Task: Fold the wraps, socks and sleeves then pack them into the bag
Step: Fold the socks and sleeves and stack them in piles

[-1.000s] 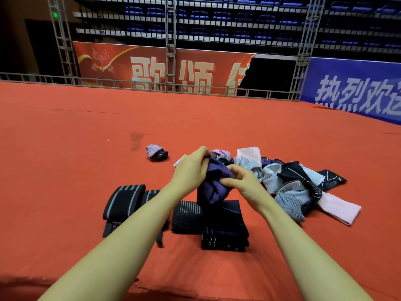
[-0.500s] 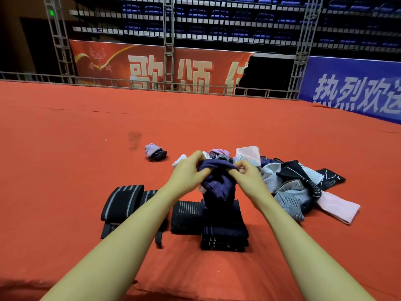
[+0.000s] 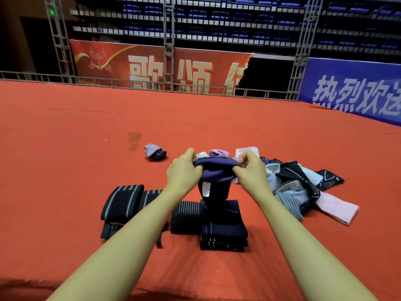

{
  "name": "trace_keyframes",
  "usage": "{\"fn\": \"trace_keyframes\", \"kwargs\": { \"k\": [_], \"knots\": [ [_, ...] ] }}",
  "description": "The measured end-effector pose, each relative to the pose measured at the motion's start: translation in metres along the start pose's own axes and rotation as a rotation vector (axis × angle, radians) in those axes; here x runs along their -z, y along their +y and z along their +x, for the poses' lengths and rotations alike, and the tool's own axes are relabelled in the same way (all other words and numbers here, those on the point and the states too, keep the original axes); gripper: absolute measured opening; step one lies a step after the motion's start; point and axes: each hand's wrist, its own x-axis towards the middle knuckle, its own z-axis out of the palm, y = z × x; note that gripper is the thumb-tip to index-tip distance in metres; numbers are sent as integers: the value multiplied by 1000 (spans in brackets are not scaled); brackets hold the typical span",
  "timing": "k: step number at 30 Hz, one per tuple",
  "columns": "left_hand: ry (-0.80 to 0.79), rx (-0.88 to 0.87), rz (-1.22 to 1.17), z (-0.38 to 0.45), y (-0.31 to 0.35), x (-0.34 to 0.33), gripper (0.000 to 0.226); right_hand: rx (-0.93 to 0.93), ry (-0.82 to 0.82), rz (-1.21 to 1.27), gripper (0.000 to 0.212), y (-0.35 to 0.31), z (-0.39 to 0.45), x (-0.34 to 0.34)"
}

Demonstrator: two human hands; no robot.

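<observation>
Purple sock (image 3: 213, 171), held up in the air above the folded pieces, with its cuff being stretched open between both hands. I am watching the left hand (image 3: 184, 172) and the right hand (image 3: 249, 170) each pinching one side of the cuff, fingers (image 3: 239, 168) curled into the knit, so each grip is clenched on the fabric. The dark body of the sock is hanging limp below the cuff, showing a pale patch inside.

I am judging the sock to be light, soft and stretchy: it is sagging under its own weight and will not keep a shape unless tucked or pressed. The ribbed cuff looks like the firmest place to take hold.

Directly beneath, a stack of folded dark socks (image 3: 223, 231) is lying on the red carpet (image 3: 65, 170), with a striped black fold (image 3: 186, 216) touching it and two rolled black wraps (image 3: 123, 200) just beside that. An unsorted heap of socks and sleeves (image 3: 299, 185) is lying near the right hand. A small rolled pair (image 3: 155, 151) is sitting apart, farther out. I am seeing no bag.
</observation>
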Motion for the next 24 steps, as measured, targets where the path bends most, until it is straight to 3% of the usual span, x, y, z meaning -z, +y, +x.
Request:
{"fn": "trace_keyframes", "kwargs": {
  "k": [3, 6, 11, 15, 18, 20, 24],
  "knots": [
    [-106, -63, -194, -2, -4, 1, 22, 7, 9, -70, 30, 1, -1, 3],
    [-183, -92, -226, -6, -4, 2, 24, -65, -62, 80, 33, 2, -2, 6],
    [-44, -97, -15, -7, -5, -3, 30, -238, -303, 641, 31, 6, -6, 12],
    [2, -35, 29, -6, -4, -4, 15, -232, -433, 811, 39, 11, -9, 16],
    [-8, -22, 32, -4, -8, -3, 18, -236, -397, 682, 32, 11, -8, 17],
    [-15, -23, 31, -3, -10, -2, 27, -235, -279, 495, 21, 8, -5, 14],
    [-21, -13, -27, 1, -3, 1, 27, -156, 8, 91, 33, -5, 2, 7]
  ]
}}
